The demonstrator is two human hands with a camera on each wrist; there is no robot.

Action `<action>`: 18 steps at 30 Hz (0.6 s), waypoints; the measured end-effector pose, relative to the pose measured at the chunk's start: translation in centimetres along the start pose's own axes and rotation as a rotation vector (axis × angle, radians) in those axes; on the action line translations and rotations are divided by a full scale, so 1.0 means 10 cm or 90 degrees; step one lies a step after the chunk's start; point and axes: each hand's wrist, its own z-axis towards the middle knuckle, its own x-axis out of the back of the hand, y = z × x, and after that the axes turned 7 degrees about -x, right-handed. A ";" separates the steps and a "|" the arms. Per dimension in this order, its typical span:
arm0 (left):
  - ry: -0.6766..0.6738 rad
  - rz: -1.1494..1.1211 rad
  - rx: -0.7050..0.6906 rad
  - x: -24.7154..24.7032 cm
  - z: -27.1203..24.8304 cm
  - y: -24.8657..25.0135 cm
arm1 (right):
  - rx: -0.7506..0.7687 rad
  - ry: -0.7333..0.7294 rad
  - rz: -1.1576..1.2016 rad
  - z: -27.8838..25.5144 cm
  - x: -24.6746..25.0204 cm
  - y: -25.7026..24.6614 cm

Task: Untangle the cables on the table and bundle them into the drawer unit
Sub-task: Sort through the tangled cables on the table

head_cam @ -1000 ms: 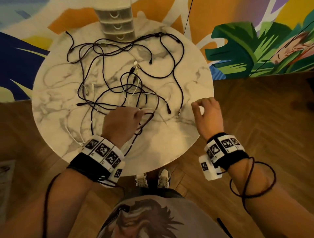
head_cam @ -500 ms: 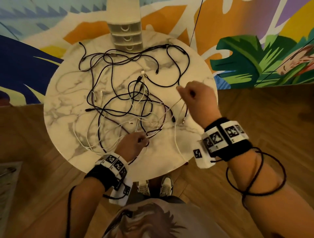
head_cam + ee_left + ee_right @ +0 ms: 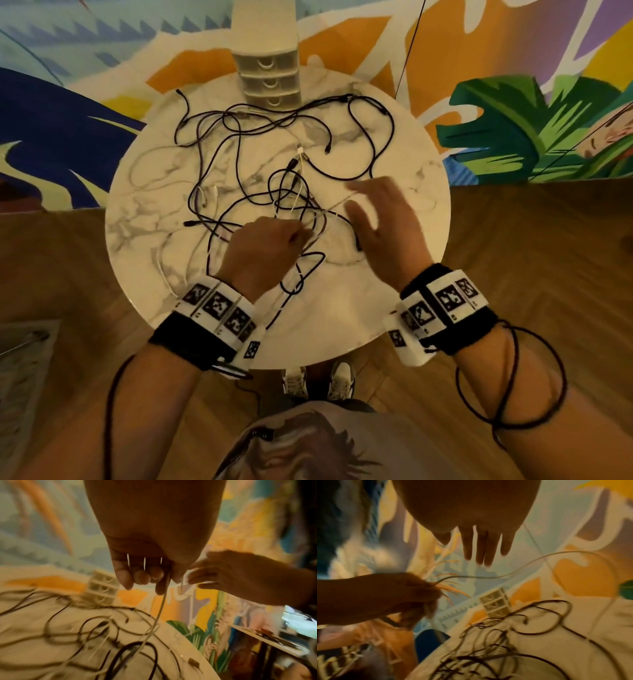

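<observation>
A tangle of black cables (image 3: 239,164) and thin white cables (image 3: 164,274) sprawls over the round marble table (image 3: 411,192). My left hand (image 3: 270,243) hovers over the near part of the tangle, fingers curled round a thin white cable (image 3: 161,609) that runs down to the pile. My right hand (image 3: 380,219) floats beside it with fingers spread and straight (image 3: 481,547), holding nothing; a white cable (image 3: 530,559) arcs just past its fingertips. The small white drawer unit (image 3: 267,78) stands at the table's far edge, drawers closed.
A painted mural wall (image 3: 513,102) rises behind the table. Wooden floor (image 3: 531,257) surrounds it, with my shoes (image 3: 318,380) under the near rim. Dark cords loop round my right forearm (image 3: 507,387). A low shelf (image 3: 274,639) stands off to the right.
My right hand let go of the white cable it was lifting and opened, dropping closer to the left hand. The left hand moved up over the tangle, still gripping its white cable.
</observation>
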 end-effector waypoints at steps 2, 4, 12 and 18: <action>0.011 0.042 -0.055 0.10 0.00 0.23 | 0.018 -0.110 -0.047 0.00 -0.09 -0.21; 0.025 -0.023 -0.071 0.07 -0.03 0.28 | 0.014 -0.154 -0.103 0.02 -0.14 -0.21; -0.077 -0.352 0.221 -0.75 -0.23 -0.23 | 0.063 -0.005 0.030 0.27 0.21 -0.28; 0.160 -0.148 0.218 -0.50 -0.01 -0.59 | -0.042 0.246 0.148 0.28 0.62 0.06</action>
